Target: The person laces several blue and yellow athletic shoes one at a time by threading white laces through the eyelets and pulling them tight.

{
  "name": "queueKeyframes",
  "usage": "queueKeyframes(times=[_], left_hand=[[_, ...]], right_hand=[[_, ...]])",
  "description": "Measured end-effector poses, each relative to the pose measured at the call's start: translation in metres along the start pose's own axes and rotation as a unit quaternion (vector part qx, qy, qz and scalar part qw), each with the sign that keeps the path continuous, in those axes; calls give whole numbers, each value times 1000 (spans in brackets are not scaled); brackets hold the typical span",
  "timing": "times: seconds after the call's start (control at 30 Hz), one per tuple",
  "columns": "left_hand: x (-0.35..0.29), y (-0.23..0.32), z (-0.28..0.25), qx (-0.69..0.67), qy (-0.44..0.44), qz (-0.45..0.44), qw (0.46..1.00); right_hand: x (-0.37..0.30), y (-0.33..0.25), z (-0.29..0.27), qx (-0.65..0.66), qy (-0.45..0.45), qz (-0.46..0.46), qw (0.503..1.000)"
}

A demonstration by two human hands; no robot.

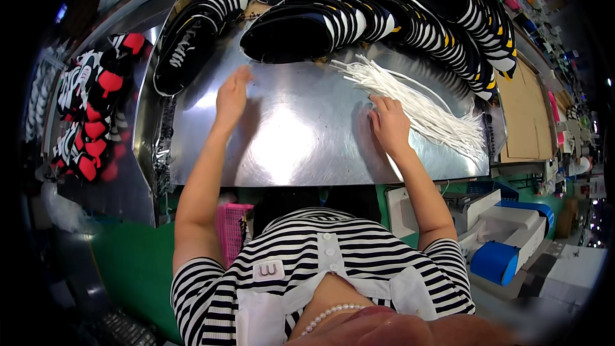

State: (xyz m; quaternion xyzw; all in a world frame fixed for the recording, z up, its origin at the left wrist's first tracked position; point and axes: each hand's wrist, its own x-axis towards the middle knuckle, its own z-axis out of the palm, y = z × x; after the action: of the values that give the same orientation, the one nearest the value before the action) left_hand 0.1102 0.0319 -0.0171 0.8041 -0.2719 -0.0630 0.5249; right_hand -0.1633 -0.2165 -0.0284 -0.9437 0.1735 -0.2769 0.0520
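Observation:
My left hand (232, 97) is above the metal table, its fingers stretched out and slightly blurred, with nothing visible in them. Beyond it lies a row of black shoes with white stripes (192, 41), the front one showing its laces. My right hand (389, 123) is at the near left edge of a bundle of white shoelaces (423, 106). Its fingers are loosely bent and the thumb stands apart; no lace shows in its grip. Long rows of dark shoe uppers (288, 35) with white stripes and yellow tabs stand along the table's far side, behind the laces.
The shiny metal table (307, 163) ends close to my body. At left, red, black and white shoe parts (93, 112) are heaped on another metal surface. Brown cardboard (525, 112) is at right. A pink basket (232, 230) and a blue-and-white machine (506, 237) sit below table height.

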Motion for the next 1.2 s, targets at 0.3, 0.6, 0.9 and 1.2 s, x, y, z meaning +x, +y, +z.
queueKeyframes(times=[0.3,0.6,0.9,1.2], left_hand=[[102,-66,36,29,119,2,992],[98,-79,38,-171,143,21,975],[-34,71,0,-51,173,213,960],[-151,76,101,79,-149,318,933]], right_hand=[[24,29,24,-86,-120,-30,989],[41,22,-13,568,-22,242,786],[90,129,29,76,-136,71,985],[115,115,31,189,-181,158,952]])
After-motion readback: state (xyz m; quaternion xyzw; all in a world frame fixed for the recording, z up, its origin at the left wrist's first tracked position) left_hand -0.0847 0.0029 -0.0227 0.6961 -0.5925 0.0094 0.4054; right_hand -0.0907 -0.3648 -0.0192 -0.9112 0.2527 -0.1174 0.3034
